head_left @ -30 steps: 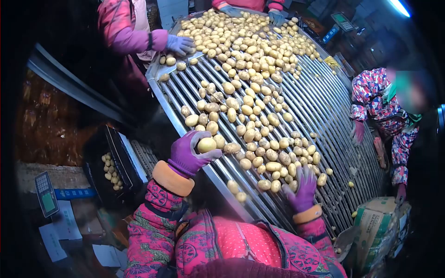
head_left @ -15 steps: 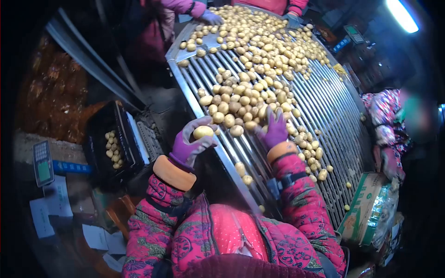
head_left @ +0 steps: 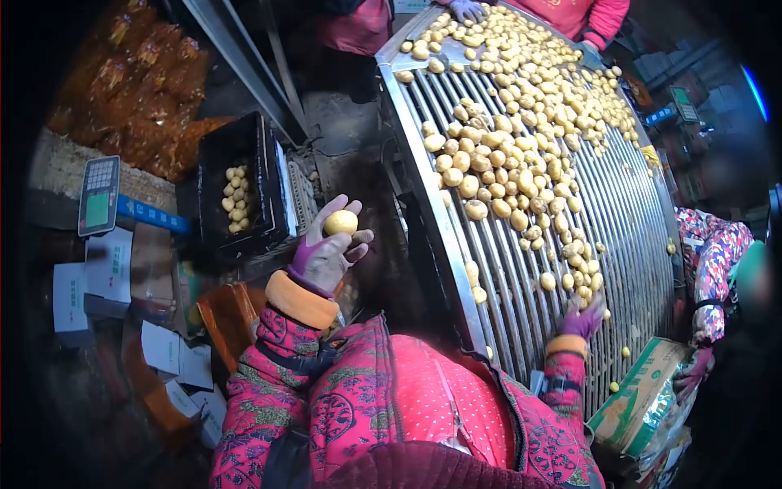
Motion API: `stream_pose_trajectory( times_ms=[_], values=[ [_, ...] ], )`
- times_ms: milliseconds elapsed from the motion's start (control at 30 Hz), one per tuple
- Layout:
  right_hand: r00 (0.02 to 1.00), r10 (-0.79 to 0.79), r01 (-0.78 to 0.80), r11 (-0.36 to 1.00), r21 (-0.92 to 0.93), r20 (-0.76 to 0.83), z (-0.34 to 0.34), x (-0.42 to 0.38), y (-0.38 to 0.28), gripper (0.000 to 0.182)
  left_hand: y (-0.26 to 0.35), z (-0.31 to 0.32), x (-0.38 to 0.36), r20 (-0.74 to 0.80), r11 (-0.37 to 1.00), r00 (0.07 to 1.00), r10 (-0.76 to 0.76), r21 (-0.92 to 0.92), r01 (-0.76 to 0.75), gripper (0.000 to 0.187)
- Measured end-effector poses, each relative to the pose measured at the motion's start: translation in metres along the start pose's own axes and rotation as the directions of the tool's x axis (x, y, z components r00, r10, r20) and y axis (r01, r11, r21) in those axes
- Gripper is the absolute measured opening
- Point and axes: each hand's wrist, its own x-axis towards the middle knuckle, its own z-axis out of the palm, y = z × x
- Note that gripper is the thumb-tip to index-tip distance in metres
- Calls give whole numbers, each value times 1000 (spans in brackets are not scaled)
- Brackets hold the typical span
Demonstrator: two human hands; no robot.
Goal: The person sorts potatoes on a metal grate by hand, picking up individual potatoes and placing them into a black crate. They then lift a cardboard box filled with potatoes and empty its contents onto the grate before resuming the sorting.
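My left hand (head_left: 324,254), in a purple and grey glove, holds a single potato (head_left: 340,222) between thumb and fingers, off the table's left side. My right hand (head_left: 582,319), gloved in purple, is low over the slatted metal sorting table (head_left: 505,277). It is at the near end of a line of potatoes (head_left: 583,273); motion blurs its fingers, so I cannot see whether they hold anything. A larger heap of potatoes (head_left: 505,167) lies on the rollers farther up.
A black crate (head_left: 213,155) with several potatoes stands left, behind a digital scale (head_left: 99,196). White boxes (head_left: 110,265) are at lower left. A printed carton (head_left: 639,399) stands at right beside a co-worker's patterned sleeve (head_left: 721,261). Another person's gloved hand (head_left: 590,55) is at the table's far end.
My left hand has carried the potato away from the table edge. My right hand has left the main heap and moved right and nearer, to the line of potatoes. The view has shifted left.
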Motion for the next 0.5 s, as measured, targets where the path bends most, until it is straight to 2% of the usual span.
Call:
stream_pose_trajectory(
  times_ms=[33, 67, 100, 133, 167, 200, 233, 267, 300, 333, 367, 400, 433, 467, 500],
  values=[
    [983, 100, -81, 989, -124, 151, -6, 13, -43, 72, 1, -5, -4, -3, 975, 996, 91, 202, -88, 62],
    [947, 235, -184, 956, -230, 219, -3, 29, -83, 75, 6, 12, -13, -118, 923, 982, 149, 373, -95, 62],
    [976, 155, -127, 976, -177, 155, 12, 40, -98, 78, 7, 5, -18, -129, 923, 980, 153, 373, -95, 62],
    [990, 41, -46, 998, 36, 137, 15, 58, -115, 77, 8, -6, -21, -74, 879, 977, 201, 453, -147, 61],
    [967, -243, 191, 887, 420, 73, 33, 82, -122, 75, 8, -18, -24, -18, 826, 970, 242, 528, -197, 60],
    [923, -384, 332, 804, 493, 5, 36, 100, -143, 69, 7, -29, -26, 26, 807, 958, 287, 531, -257, 59],
    [900, -428, 257, 667, 699, 78, 19, 113, -170, 66, 12, -36, -32, 41, 767, 949, 313, 578, -278, 57],
    [900, -430, 206, 575, 792, 77, 13, 118, -188, 64, 17, -47, -38, 22, 779, 950, 312, 567, -269, 57],
    [906, -399, 7, 347, 938, 141, -3, 114, -205, 64, 20, -59, -45, -2, 793, 952, 306, 554, -254, 57],
    [897, -426, 69, 391, 918, 115, -19, 109, -209, 62, 29, -59, -57, -86, 804, 957, 276, 566, -181, 58],
    [886, -456, 135, 428, 894, 84, -26, 104, -212, 61, 35, -72, -66, -123, 697, 944, 307, 705, -135, 61],
    [869, -494, 260, 504, 824, 28, -28, 97, -199, 58, 35, -95, -74, -109, 706, 947, 304, 693, -147, 61],
    [876, -481, 288, 532, 797, 5, -29, 83, -187, 56, 32, -123, -78, -85, 714, 949, 303, 680, -167, 62],
    [872, -487, 266, 539, 799, 39, -28, 69, -168, 56, 31, -146, -87, -66, 787, 975, 211, 604, -129, 58],
    [870, -488, 242, 548, 801, 71, -26, 56, -146, 57, 27, -162, -94, -151, 785, 982, 118, 620, 1, 56]
  ],
)
